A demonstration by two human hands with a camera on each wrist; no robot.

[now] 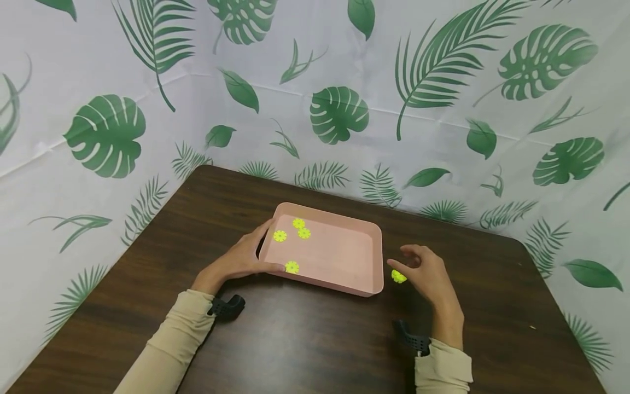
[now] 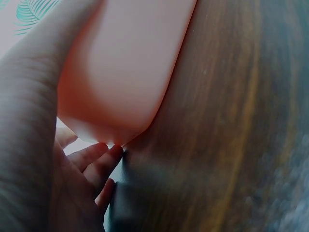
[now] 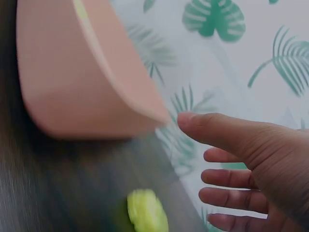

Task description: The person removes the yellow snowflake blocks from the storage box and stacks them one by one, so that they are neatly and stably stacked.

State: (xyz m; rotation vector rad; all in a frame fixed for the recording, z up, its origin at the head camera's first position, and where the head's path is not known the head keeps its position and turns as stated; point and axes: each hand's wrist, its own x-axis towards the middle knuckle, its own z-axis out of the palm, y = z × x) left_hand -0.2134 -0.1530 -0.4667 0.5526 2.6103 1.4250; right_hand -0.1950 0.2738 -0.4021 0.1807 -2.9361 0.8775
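Observation:
A shallow pink tray [image 1: 339, 249] sits on the dark wooden table. My left hand [image 1: 241, 254] grips its left end, thumb along the near rim and fingers against the outer side; in the left wrist view the fingertips [image 2: 113, 151] meet the tray's end wall. Several bright yellow flower-shaped discs [image 1: 292, 267] lie in the tray's left half. To the right of the tray, another yellow flower-shaped piece [image 3: 147, 211] rests on the table. Over it hovers my right hand [image 1: 428, 273], thumb apart from loosely bent fingers, holding nothing; its thumb partly hides the piece in the head view.
The brown table [image 1: 305, 350] reaches a white leaf-printed cloth [image 1: 295, 120] hanging behind and at the sides. A tiny yellowish scrap [image 1: 532, 327] lies on the table at the right. Black wrist mounts [image 1: 228, 307] sit below both hands.

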